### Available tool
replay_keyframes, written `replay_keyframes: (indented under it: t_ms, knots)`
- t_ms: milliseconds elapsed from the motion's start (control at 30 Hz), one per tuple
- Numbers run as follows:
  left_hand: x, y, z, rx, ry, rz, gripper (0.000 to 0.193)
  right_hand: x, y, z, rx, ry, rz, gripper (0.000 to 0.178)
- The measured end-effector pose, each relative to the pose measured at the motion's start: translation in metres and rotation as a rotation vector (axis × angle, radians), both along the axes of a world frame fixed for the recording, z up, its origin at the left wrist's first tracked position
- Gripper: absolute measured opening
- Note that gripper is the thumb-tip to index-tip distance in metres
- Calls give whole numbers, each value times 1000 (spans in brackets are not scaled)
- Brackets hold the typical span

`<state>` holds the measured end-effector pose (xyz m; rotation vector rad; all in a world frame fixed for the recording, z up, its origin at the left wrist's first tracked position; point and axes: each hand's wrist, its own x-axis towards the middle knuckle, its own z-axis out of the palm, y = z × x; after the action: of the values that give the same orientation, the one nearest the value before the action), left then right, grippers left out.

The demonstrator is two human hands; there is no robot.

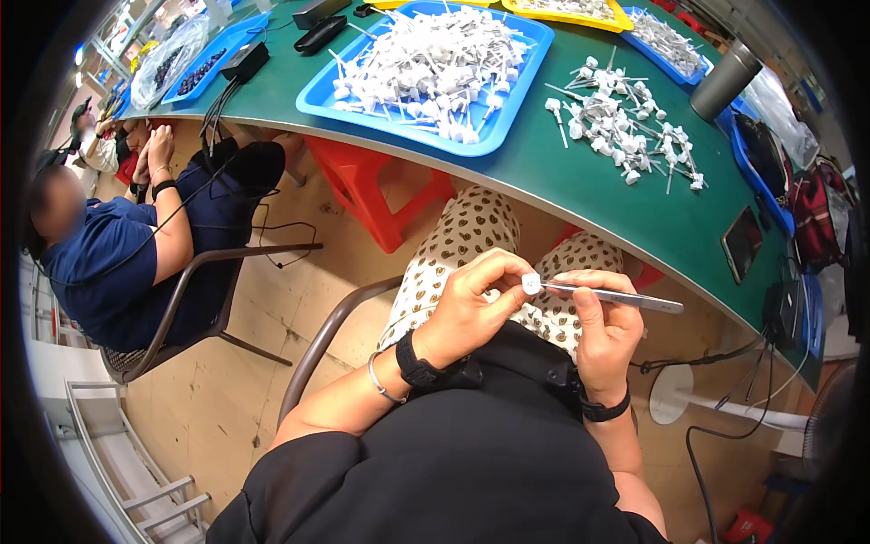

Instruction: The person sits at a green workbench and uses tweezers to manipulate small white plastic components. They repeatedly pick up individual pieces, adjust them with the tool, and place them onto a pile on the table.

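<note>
My left hand [473,306] pinches a small white plastic part [532,284] between thumb and fingertips, above my lap. In my right hand [602,331] is a pair of metal tweezers [648,302], held nearly level. Their tips point left and meet the white part; whether they grip it or only touch it is too small to tell. Past my knees, a loose heap of white plastic parts with thin stems [625,122] lies on the green table [571,186]. Left of that heap stands a blue tray [497,145] piled high with similar white parts.
A dark metal flask [727,82] and a phone [742,243] are on the table's right side. Red stools [385,204] stand underneath. Another person [136,227] sits at the left. Cables [702,435] and a fan [832,417] are at the right.
</note>
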<state>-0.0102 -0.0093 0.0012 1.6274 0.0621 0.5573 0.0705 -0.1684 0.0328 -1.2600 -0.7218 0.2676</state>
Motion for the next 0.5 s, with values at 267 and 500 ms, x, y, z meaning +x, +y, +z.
replay_keyframes:
  t_ms: [267, 500]
  knots:
    - [1, -3, -4, -6, 9, 24, 9, -2, 2, -6, -67, -157, -75, 14]
    - [1, -4, -2, -12, 17, 27, 15, -1, 5, -8, -91, -270, -106, 13]
